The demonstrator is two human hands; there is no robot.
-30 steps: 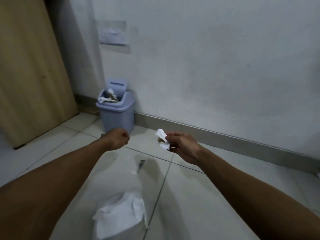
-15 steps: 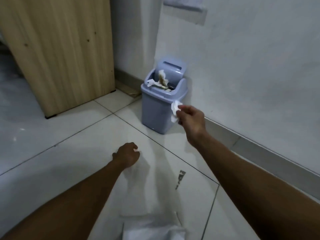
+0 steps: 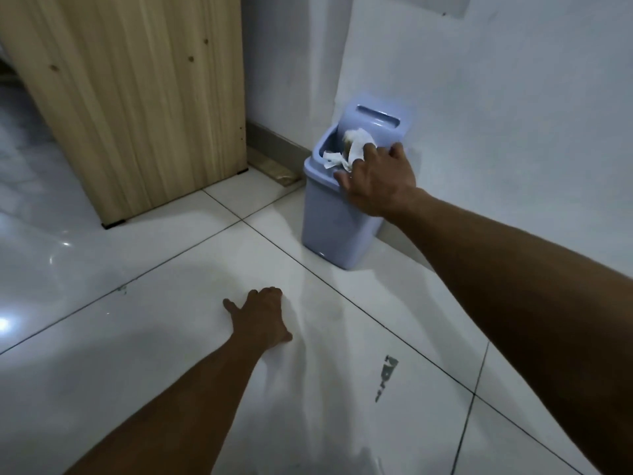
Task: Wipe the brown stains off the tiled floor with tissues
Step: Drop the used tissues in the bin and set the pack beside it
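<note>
Floor: pale glossy tiled floor [image 3: 144, 337] meeting a white wall.
Tissue: used tissue [image 3: 358, 149] at the bin [image 3: 329, 214] mouth; light, soft, tears easily, best pinched by its bunched middle.
Right hand [image 3: 378, 180]: fingers spread, pressing the tissue in.
Left hand [image 3: 263, 315]: flat on the tile, holding nothing.

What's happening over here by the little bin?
A person crouched over the tiled floor is pushing used tissues into a small blue bin in the corner. The right hand is at the bin's opening, fingers on the paper. The left hand rests on the floor, apparently as a prop. A dark mark is on a tile nearby.
</note>
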